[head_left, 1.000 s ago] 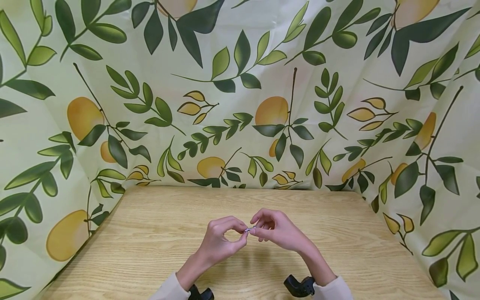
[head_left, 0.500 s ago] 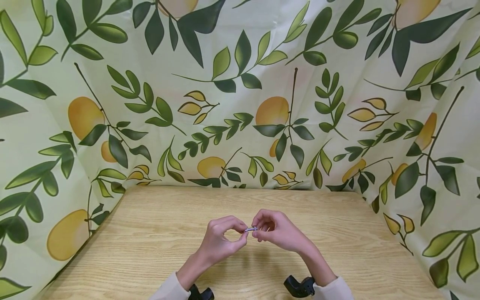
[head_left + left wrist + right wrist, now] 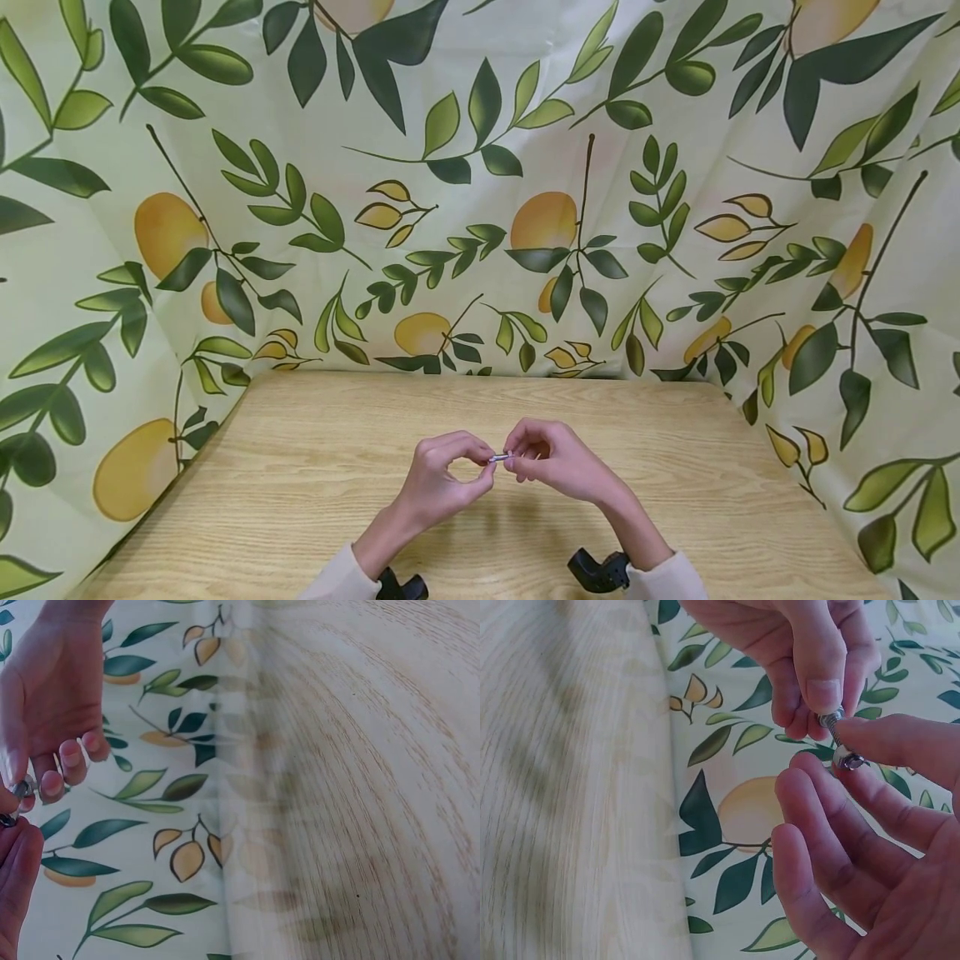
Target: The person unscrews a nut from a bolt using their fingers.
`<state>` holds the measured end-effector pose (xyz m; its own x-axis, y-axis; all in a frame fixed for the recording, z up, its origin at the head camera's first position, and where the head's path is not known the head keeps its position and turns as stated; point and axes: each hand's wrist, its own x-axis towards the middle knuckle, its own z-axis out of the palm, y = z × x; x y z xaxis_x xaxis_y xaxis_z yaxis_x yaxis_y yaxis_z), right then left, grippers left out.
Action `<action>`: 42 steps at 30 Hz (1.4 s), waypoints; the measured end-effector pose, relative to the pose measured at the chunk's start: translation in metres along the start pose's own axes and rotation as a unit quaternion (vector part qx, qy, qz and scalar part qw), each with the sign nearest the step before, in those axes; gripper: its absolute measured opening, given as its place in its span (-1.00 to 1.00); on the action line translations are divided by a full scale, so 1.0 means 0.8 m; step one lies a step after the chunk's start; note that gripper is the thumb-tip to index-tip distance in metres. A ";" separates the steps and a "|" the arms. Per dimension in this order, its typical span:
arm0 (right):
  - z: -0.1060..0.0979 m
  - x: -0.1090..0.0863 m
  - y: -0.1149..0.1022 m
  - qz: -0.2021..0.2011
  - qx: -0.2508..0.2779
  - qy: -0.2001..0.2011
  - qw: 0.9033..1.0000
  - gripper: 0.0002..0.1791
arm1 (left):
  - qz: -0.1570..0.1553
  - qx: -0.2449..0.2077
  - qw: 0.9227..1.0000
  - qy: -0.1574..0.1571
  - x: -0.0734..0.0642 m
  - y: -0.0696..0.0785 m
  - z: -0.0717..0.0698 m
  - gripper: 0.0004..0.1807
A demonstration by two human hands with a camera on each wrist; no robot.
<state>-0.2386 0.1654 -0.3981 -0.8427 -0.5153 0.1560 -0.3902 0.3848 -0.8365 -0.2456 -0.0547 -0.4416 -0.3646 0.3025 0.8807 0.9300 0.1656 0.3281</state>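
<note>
A small silver bolt [image 3: 835, 733] with a threaded shank is held between both hands, above the wooden table. My left hand [image 3: 442, 477] pinches one end between thumb and forefinger; a ring-shaped metal piece shows under that thumb in the right wrist view. From the other side, my right hand [image 3: 551, 454] has thumb and forefinger on the opposite end, where a wider nut-like piece [image 3: 847, 758] sits. Its remaining fingers are loosely bent below. In the left wrist view the bolt [image 3: 21, 787] appears at the left edge, partly covered by fingers.
A light wooden table [image 3: 315, 433] lies under the hands. Fabric [image 3: 465, 192] printed with leaves and orange fruit hangs behind it and along both sides. Black wrist devices [image 3: 598, 572] sit by the pale sleeves [image 3: 667, 579].
One second ago the right fingertips covered more of the bolt; they drew back slightly to the right, baring the shank, and now close on its end again. The left hand stays still.
</note>
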 end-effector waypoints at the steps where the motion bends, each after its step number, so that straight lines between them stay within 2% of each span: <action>1: 0.000 0.000 0.000 -0.001 0.002 0.000 1.000 -0.87 | -0.001 0.000 1.000 -0.001 0.000 0.000 0.000 -0.75; 9: -0.001 -0.001 0.000 0.008 -0.007 -0.004 1.000 -0.72 | 0.001 0.003 1.000 -0.003 0.000 -0.002 0.000 -0.90; 17: 0.001 0.001 0.002 -0.008 -0.017 -0.008 1.000 -0.90 | -0.001 0.005 1.000 0.000 0.001 0.001 -0.001 -0.74; 23: 0.001 0.000 0.001 -0.013 -0.001 -0.005 1.000 -0.82 | -0.001 0.003 1.000 -0.002 0.002 0.002 -0.002 -0.73; 27: 0.000 0.000 0.001 0.001 -0.006 -0.011 1.000 -0.77 | 0.003 0.003 1.000 0.000 0.003 0.002 -0.002 -0.73; 30: 0.000 0.000 0.002 0.007 -0.012 -0.014 1.000 -0.78 | 0.002 0.002 1.000 0.001 0.003 0.002 -0.003 -0.73; 37: 0.001 0.001 0.002 -0.020 -0.012 -0.004 1.000 -0.87 | -0.003 0.002 1.000 0.000 0.002 0.001 -0.002 -0.73; 42: 0.000 0.000 0.001 -0.005 -0.009 -0.001 1.000 -0.79 | 0.000 0.001 1.000 0.001 0.001 0.000 -0.002 -0.73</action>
<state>-0.2387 0.1655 -0.3987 -0.8376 -0.5212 0.1636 -0.4056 0.3927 -0.8254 -0.2457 -0.0557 -0.4401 -0.3644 0.3001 0.8816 0.9299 0.1678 0.3273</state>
